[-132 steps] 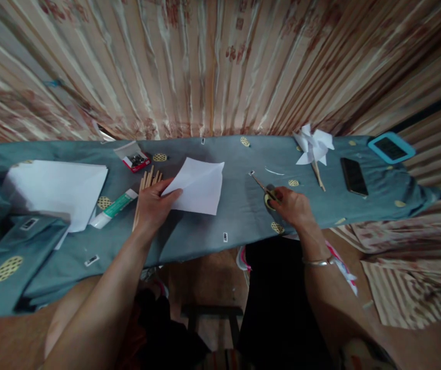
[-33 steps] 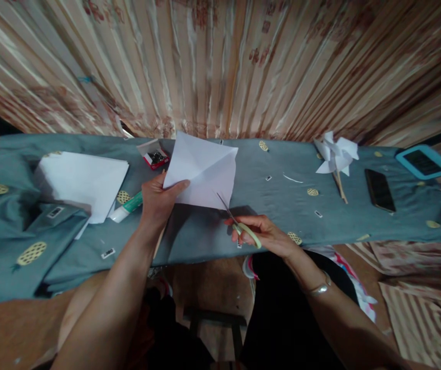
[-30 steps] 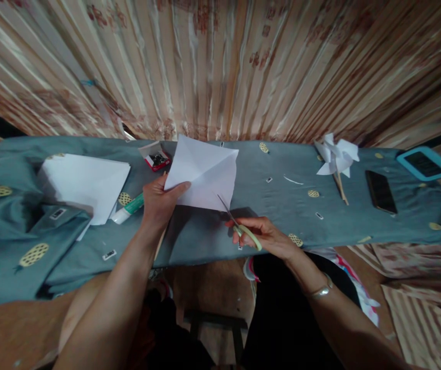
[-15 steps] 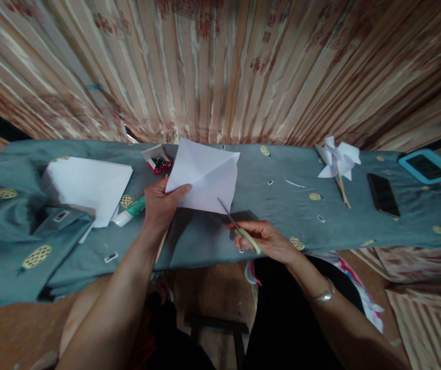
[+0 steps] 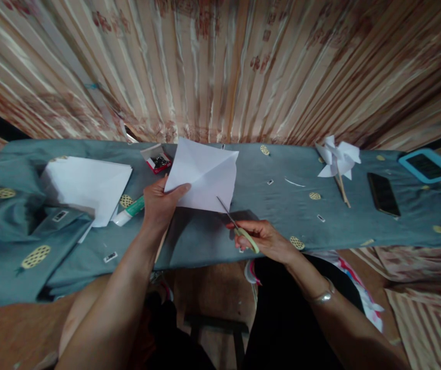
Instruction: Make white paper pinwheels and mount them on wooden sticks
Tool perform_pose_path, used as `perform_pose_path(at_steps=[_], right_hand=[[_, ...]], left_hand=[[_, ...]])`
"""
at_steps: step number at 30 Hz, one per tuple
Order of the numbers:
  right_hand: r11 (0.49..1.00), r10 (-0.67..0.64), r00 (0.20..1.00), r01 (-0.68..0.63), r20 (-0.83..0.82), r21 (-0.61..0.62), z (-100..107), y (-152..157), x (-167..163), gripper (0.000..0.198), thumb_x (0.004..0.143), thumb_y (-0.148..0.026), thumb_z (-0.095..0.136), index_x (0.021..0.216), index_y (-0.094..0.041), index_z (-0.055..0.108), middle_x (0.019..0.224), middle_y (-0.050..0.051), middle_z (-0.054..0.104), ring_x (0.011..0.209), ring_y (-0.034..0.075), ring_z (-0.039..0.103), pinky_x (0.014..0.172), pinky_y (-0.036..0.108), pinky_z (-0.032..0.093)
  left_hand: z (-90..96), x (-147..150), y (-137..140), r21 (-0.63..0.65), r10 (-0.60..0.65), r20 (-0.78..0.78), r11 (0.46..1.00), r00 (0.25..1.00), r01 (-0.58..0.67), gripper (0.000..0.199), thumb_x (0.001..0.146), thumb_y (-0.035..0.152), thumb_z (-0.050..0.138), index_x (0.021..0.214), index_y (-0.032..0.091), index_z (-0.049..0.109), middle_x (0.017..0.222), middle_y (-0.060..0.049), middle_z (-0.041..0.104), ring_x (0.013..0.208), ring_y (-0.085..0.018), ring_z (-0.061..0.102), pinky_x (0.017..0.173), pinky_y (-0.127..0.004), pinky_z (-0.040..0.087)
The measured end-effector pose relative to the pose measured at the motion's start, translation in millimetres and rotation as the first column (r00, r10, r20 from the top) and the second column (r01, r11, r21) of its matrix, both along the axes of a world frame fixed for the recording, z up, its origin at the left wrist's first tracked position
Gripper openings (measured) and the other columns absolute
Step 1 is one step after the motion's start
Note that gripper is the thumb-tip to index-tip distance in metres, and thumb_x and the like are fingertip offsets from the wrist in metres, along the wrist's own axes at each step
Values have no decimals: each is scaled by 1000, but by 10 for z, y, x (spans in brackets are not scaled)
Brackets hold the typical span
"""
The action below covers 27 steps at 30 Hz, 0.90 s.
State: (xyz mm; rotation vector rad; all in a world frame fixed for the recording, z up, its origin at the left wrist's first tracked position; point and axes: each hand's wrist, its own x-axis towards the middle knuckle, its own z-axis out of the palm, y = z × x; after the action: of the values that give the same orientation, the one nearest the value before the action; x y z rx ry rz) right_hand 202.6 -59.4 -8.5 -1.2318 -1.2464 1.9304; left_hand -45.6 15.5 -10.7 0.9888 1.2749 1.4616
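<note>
My left hand (image 5: 162, 201) pinches a white sheet of paper (image 5: 205, 177) at its lower left, thumb on top and the other fingers beneath. Crease lines run across the roughly square sheet, which is raised above the cloth. In my right hand (image 5: 262, 237) is a pair of scissors (image 5: 246, 239) with light green handles. Their blades point up and left, overlapping the sheet near its lower right corner. Whether they have cut into the paper there, I cannot tell.
Left of my hands lie a stack of white paper (image 5: 89, 187), a green and white tube (image 5: 130, 210) and a small red box (image 5: 158, 160) of dark bits. To the right are a paper pinwheel (image 5: 339, 159), a phone (image 5: 383, 194) and a blue-framed tablet (image 5: 428, 165) on the patterned cloth (image 5: 282, 205).
Almost nothing differs. The paper and both hands appear shifted very slightly up and left, with the scissors in the same place against the sheet.
</note>
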Motion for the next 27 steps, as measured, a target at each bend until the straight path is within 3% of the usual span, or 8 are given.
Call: perform_pose_path(at_steps=[11,21,27], right_hand=[[998,-52,998,51,-28,-39,-19,-18,-28,47,69,-46,84,104,-16,73,63,-5,58,57,6,56,58,20,50],[998,-4,1000,4,4,70,10,15,-27,45,75,-49,79,104,-16,72,71,-1,65,58,7,55,56,21,48],[997,-23,1000,23,-10,69,-36,4,-40,48,73,-50,80,106,-17,72,68,-2,62,58,7,54,60,23,49]], left_hand=[[-12,-5,4,-17,6,-8,1000,1000,-6,21,59,28,84,76,20,76,72,2,72,61,-14,60,57,-26,51],[20,83,-50,-24,-31,43,999,999,32,20,58,26,84,75,16,77,69,2,71,57,-13,58,56,-24,47],[-13,71,-51,-15,-43,19,999,999,44,21,60,26,83,77,15,77,69,1,70,57,-13,58,55,-24,46]])
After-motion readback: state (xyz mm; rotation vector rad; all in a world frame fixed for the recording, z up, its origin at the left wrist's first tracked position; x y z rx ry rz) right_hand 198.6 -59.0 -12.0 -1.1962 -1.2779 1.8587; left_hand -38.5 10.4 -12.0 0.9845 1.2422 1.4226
